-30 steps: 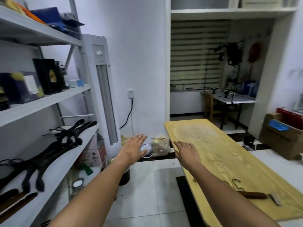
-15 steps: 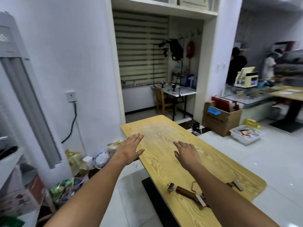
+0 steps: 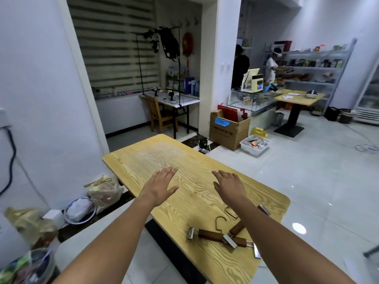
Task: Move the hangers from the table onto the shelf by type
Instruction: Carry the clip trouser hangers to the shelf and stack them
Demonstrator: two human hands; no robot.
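Hands spread, empty (left hand (image 3: 159, 188), right hand (image 3: 230, 188)), seemingly above table (image 3: 164, 152); clip hangers (image 3: 209, 235) nearby; box (image 3: 225, 131) print unreadable

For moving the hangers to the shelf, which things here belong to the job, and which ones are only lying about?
Belong to the job: wooden clip hangers, lying crossed by the right forearm; table; left hand and right hand, both open and holding nothing.
Just lying about: cardboard box, white bin, plastic bag by the wall, wooden chair.

Rear clip hanger (image 3: 237, 229) partly under right forearm (image 3: 276, 232), corner bucket (image 3: 48, 263) blurred, edge-cropped
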